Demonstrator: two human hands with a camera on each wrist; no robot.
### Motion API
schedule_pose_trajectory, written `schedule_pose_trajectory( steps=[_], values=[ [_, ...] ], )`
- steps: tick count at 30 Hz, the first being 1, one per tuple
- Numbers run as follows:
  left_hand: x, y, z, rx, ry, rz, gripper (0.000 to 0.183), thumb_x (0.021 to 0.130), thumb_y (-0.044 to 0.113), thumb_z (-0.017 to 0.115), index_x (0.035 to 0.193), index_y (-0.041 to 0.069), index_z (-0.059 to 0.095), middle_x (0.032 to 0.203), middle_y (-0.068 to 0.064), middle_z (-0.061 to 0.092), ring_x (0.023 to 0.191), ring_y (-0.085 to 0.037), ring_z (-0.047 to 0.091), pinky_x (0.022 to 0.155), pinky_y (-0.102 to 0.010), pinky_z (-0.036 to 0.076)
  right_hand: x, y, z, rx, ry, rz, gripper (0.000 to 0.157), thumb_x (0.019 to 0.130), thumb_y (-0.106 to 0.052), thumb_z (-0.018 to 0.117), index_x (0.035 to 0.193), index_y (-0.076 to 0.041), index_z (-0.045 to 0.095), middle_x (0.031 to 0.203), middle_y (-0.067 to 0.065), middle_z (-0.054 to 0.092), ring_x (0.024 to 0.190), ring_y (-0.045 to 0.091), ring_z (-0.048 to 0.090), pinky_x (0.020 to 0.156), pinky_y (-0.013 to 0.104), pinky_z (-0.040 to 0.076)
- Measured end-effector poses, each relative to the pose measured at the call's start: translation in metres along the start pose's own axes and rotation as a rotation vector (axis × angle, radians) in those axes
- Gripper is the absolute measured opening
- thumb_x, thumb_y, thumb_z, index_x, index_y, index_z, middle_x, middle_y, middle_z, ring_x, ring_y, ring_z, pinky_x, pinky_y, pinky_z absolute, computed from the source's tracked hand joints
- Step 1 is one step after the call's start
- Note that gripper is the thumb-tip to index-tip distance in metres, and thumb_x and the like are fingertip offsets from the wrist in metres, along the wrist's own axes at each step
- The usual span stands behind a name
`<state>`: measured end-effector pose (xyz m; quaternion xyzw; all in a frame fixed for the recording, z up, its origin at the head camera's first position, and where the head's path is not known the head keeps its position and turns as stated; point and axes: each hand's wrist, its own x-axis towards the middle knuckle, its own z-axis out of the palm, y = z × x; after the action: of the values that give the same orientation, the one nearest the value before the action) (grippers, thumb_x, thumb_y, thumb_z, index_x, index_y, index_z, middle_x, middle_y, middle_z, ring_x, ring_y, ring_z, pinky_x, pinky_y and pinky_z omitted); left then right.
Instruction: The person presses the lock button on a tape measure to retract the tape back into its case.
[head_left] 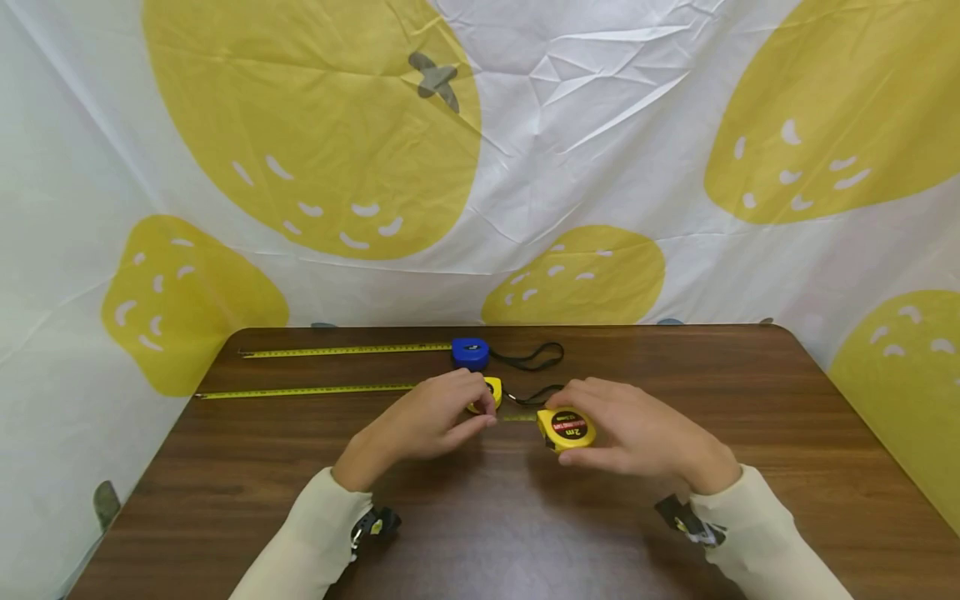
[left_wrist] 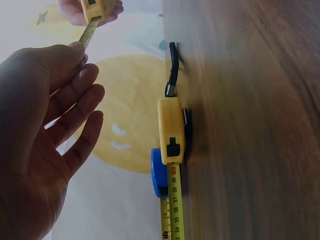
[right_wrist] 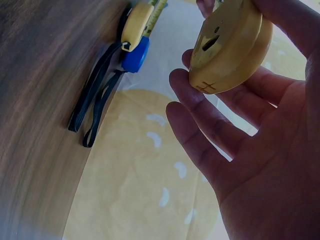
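Observation:
My right hand [head_left: 637, 429] grips a yellow tape measure [head_left: 567, 430] marked 2m, thumb on one side and fingers on the other. Between thumb and forefinger, my left hand [head_left: 431, 417] pinches the end of its blade [left_wrist: 90, 34], a short length of which shows out of the case. Behind the left hand, a second yellow tape measure [left_wrist: 171, 130] stands on the table with its blade [head_left: 307, 391] drawn out to the left; the hand partly covers it in the head view. Farther back is a blue tape measure [head_left: 470, 353], its blade [head_left: 345, 351] also extended left.
Black wrist straps trail right from the blue tape measure [head_left: 536, 360] and the second yellow one [right_wrist: 92, 90]. The brown wooden table [head_left: 750, 383] ends at a white cloth [head_left: 585, 167] printed with yellow fruit, hanging behind and at both sides.

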<state>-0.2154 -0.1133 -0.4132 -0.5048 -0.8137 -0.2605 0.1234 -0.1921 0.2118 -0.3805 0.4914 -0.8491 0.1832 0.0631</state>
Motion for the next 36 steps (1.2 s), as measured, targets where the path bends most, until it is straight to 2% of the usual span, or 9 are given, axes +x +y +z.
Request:
schedule_pose_trajectory(
  steps=[8,13,18,36],
  values=[
    [0.003,0.003,0.006,-0.004,-0.016,0.014,0.007,0.103,0.014,0.076,0.103,0.011,0.069,0.100,0.003,0.067,0.095,-0.015,0.063,0.088,-0.032,0.053,0.002,-0.005,0.004,0.000,0.008,-0.023,0.051,0.104,-0.053,0.075,0.137,-0.015,0.066,0.116,-0.013,0.064,0.101,0.005,0.059,0.087,0.036,0.055],
    [0.006,0.007,0.008,0.015,-0.023,0.035,0.007,0.104,0.015,0.075,0.103,0.012,0.069,0.098,0.004,0.066,0.095,-0.015,0.062,0.089,-0.033,0.053,0.005,-0.008,0.009,0.001,0.031,-0.065,0.052,0.105,-0.054,0.072,0.137,-0.013,0.066,0.117,-0.010,0.065,0.101,0.006,0.061,0.087,0.035,0.056],
    [0.008,0.010,0.010,0.019,-0.050,0.025,0.006,0.104,0.015,0.075,0.104,0.013,0.069,0.099,0.004,0.066,0.095,-0.015,0.062,0.090,-0.033,0.053,0.007,-0.010,0.012,-0.002,0.035,-0.087,0.052,0.107,-0.056,0.069,0.135,-0.013,0.066,0.114,-0.011,0.064,0.098,0.006,0.060,0.084,0.033,0.056],
    [0.011,0.012,0.017,0.027,-0.055,0.043,0.007,0.105,0.017,0.075,0.106,0.013,0.070,0.101,0.003,0.066,0.096,-0.014,0.064,0.089,-0.033,0.055,0.012,-0.014,0.020,-0.004,0.031,-0.107,0.053,0.106,-0.056,0.070,0.135,-0.011,0.067,0.116,-0.009,0.065,0.101,0.006,0.061,0.086,0.034,0.056]
  ],
)
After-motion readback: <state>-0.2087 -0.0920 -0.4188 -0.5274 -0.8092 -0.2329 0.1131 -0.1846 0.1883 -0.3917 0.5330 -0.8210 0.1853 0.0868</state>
